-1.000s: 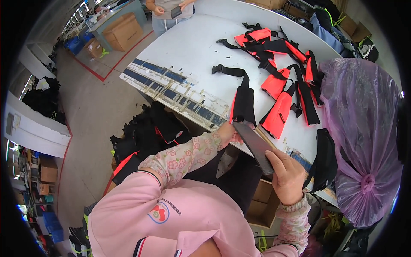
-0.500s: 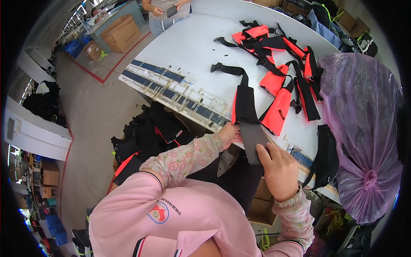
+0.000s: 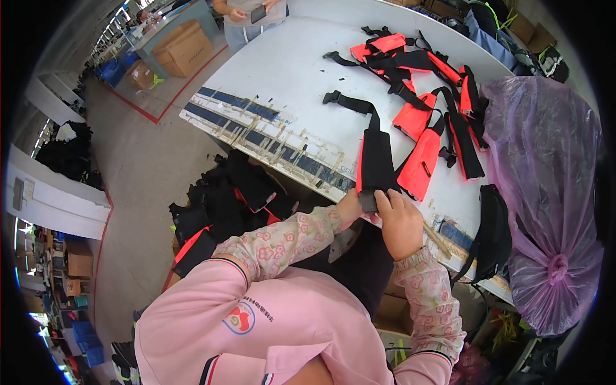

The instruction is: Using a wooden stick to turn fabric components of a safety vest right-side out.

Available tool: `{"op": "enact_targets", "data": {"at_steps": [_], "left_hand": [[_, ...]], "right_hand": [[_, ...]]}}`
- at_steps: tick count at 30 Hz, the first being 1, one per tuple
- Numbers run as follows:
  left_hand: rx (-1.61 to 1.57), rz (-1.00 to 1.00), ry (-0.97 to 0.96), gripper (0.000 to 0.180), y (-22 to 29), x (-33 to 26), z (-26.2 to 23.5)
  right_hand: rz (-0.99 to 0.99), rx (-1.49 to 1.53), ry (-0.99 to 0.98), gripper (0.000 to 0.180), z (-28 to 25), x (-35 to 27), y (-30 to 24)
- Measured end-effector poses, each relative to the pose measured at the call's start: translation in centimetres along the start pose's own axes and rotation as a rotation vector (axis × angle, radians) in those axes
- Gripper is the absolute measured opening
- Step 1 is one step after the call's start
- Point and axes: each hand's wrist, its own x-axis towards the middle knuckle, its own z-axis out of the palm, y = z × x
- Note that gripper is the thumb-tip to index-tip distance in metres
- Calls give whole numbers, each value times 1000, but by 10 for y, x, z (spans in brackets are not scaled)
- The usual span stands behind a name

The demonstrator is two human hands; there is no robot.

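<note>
A black-and-coral belt pouch (image 3: 377, 157) lies at the table's near edge, its strap and black buckle (image 3: 332, 97) stretching away over the white top. My left hand (image 3: 350, 208) is closed on the left corner of its near end. From the right, my right hand (image 3: 400, 221) grips the same end, fingers bent over the dark grey panel (image 3: 367, 201), which looks folded short. The thumbs and the underside of that end are hidden. Just right of it lies another coral pouch (image 3: 420, 163) with a small black zip pull.
More coral-and-black belts (image 3: 410, 61) are heaped at the far right of the table (image 3: 289, 70). A purple plastic bag (image 3: 539, 154) and a black bag (image 3: 491, 234) sit to the right. Black pieces (image 3: 224, 192) are piled below left. Another person (image 3: 253, 19) stands across the table holding something dark.
The grey panel, which hung down long over the table edge, is now gathered up short. My right hand has moved up and left, close to my left hand.
</note>
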Motion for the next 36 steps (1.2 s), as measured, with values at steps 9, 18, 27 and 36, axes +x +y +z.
{"op": "enact_targets", "data": {"at_steps": [9,18,27,36], "left_hand": [[-216,125,86,27,-17,-6,5],[-373,234,-90,31,-55,2,-5],[-203,122,123,21,-59,6,-6],[-74,-68,314,15,-48,-6,19]], "right_hand": [[133,165,54,31,21,-10,-21],[195,105,-95,37,34,-20,-39],[180,169,-69,30,53,-15,-25],[218,194,-228,6,83,-17,2]]}}
